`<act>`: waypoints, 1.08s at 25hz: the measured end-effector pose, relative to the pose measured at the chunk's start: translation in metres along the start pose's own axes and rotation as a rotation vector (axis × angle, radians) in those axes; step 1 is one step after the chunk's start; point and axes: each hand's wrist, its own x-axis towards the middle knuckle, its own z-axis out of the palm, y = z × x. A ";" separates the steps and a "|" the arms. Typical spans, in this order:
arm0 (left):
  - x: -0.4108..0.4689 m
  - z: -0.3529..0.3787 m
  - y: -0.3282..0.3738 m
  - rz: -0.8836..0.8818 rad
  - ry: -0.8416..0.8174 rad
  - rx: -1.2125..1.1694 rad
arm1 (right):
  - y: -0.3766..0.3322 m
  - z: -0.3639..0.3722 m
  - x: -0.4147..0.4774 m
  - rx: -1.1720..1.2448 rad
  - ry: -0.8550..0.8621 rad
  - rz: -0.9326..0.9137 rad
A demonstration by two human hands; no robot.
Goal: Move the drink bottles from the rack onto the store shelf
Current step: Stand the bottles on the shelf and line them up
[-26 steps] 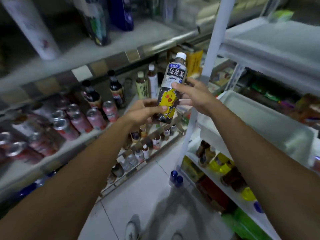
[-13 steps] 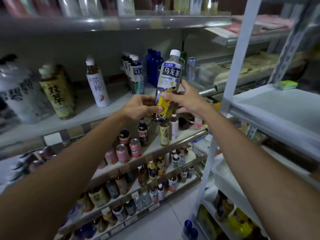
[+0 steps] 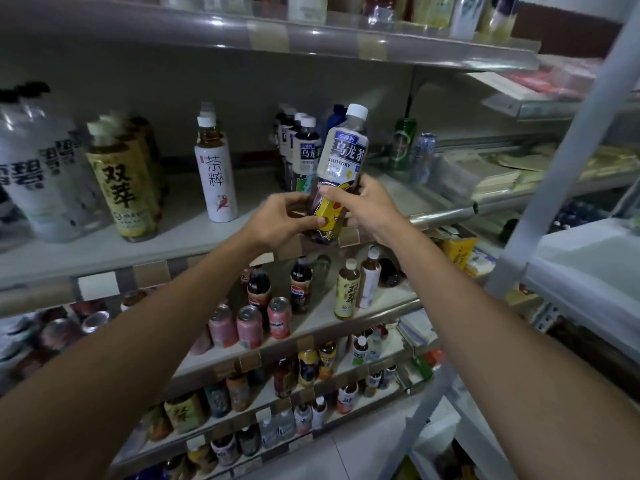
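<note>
A Suntory oolong tea bottle (image 3: 343, 157) with a white cap and a yellow cartoon on its label is held upright, tilted slightly right, in front of the store shelf (image 3: 194, 237). My left hand (image 3: 280, 220) grips its lower body from the left. My right hand (image 3: 363, 206) holds its middle from the right. The bottle's base hangs at the shelf's front edge, just before a row of matching oolong bottles (image 3: 304, 150) standing on the shelf. The white rack (image 3: 568, 271) stands at the right.
On the same shelf stand a white tea bottle (image 3: 216, 174), yellow-labelled bottles (image 3: 121, 188), large white-labelled bottles (image 3: 38, 174) and two cans (image 3: 412, 147). Lower shelves hold pink cans (image 3: 249, 325) and several small bottles. The rack's post (image 3: 561, 168) rises close on the right.
Both hands have carried the bottle up and forward to the shelf's front edge. The view has tilted up, so the upper shelves fill the frame and the rack has slid right.
</note>
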 end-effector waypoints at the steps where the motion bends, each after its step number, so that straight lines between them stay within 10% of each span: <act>1: 0.011 -0.010 -0.013 0.016 0.016 0.107 | 0.004 0.005 0.015 -0.019 0.010 -0.001; 11: 0.070 -0.021 -0.092 0.143 -0.258 0.836 | 0.056 0.023 0.104 -0.003 0.150 -0.033; 18: 0.068 -0.012 -0.099 0.214 -0.068 0.892 | 0.075 0.025 0.126 -0.102 0.032 -0.056; 23: 0.088 0.001 -0.103 -0.158 0.127 0.565 | 0.080 0.029 0.136 -0.244 -0.044 -0.101; 27: 0.109 0.013 -0.100 -0.213 0.263 0.769 | 0.087 0.026 0.137 -0.252 -0.018 -0.091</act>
